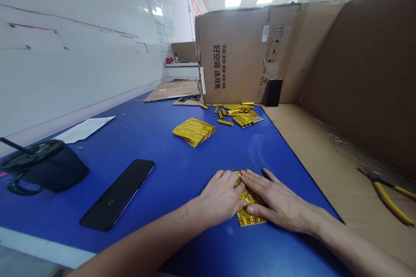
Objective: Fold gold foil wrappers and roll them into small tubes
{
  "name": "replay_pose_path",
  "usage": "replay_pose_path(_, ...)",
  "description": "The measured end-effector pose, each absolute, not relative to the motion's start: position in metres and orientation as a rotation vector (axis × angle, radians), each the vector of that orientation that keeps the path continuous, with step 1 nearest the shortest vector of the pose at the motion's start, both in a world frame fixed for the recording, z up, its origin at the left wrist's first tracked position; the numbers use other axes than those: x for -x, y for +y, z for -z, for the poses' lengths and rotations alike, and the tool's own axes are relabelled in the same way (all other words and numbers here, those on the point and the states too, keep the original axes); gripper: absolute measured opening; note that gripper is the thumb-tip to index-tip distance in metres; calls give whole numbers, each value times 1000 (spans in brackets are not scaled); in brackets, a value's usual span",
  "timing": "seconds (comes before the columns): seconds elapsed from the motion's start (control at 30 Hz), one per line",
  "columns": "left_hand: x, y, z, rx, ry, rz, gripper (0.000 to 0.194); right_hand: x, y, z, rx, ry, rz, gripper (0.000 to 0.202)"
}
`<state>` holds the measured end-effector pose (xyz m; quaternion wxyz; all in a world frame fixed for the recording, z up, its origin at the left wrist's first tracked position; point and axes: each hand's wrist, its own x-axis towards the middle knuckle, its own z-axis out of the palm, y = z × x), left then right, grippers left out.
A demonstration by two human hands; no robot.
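A piece of shiny gold foil paper (251, 215) lies on the blue table in front of me, with a seam or fold line running along it. My left hand (221, 195) is closed at its left edge, fingers curled and thumb on the paper. Flat across its right part rests my right hand (280, 201), fingers stretched out and thumb apart. The two hands hide much of the foil's upper part. Beyond them sits a fanned stack of gold foil papers (194, 131). Farther back is a loose heap of small folded gold pieces (242, 117).
To the left lie a black phone (118, 194), a dark lidded mug (55, 168) with a straw, and white paper (85, 130). A large cardboard box (240, 62) stands behind the table (156, 207). Yellow-handled pliers (386, 197) lie on cardboard at right.
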<state>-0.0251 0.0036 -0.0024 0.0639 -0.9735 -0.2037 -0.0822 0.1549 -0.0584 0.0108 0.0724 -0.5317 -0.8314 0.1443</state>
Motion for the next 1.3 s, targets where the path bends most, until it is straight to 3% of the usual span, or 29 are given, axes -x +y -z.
replay_pose_path(0.77,24,5,7,3053,-670,277,34,-172,-59,-9,1799,-2393,-256,52)
replay_pose_path(1.03,24,5,4,3073,-669,252,34,-166,-61,-7,1666,-2479,-423,54)
replay_pose_path(1.3,26,5,6,3078,-671,289,33,-170,-60,-11,1778,-2445,-307,47)
